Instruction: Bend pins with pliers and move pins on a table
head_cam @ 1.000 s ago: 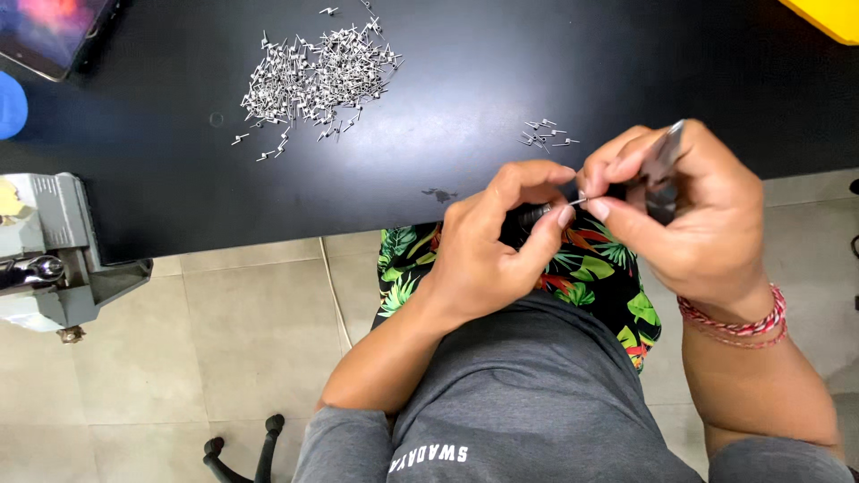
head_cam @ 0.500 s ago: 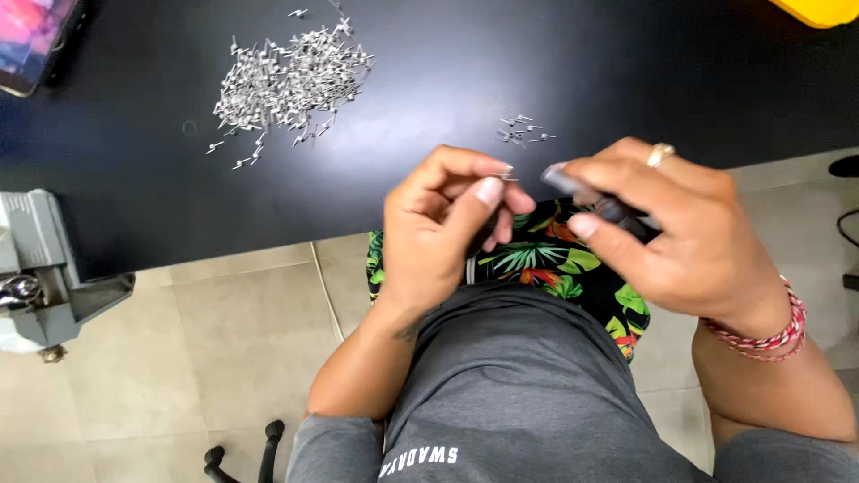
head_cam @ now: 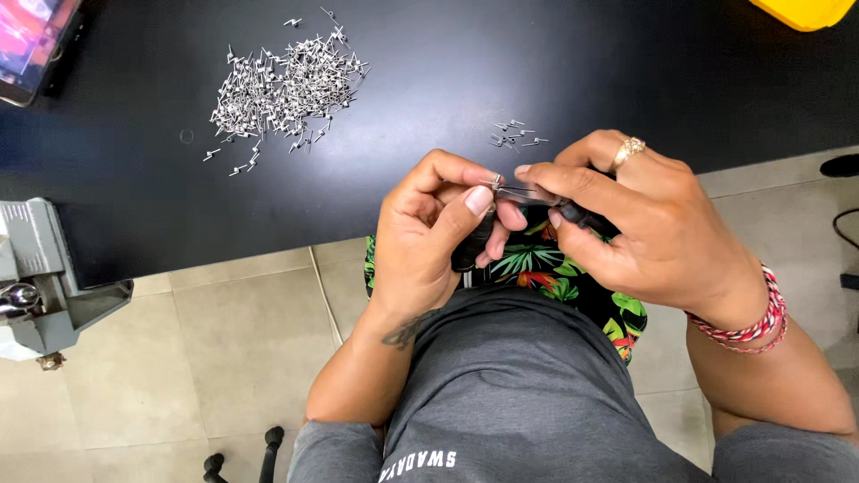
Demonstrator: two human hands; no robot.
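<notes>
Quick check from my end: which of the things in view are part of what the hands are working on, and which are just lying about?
In the work:
- left hand, pinching a small metal piece
- right hand, holding a dark-handled tool to that piece
- big heap of metal pieces
- small cluster of pieces

Lying about:
- grey vise at the table edge
- screen device
- yellow object

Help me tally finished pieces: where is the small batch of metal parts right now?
In the head view, the small batch lies on the black table, just beyond the right hand, well right of the big pile.
</notes>
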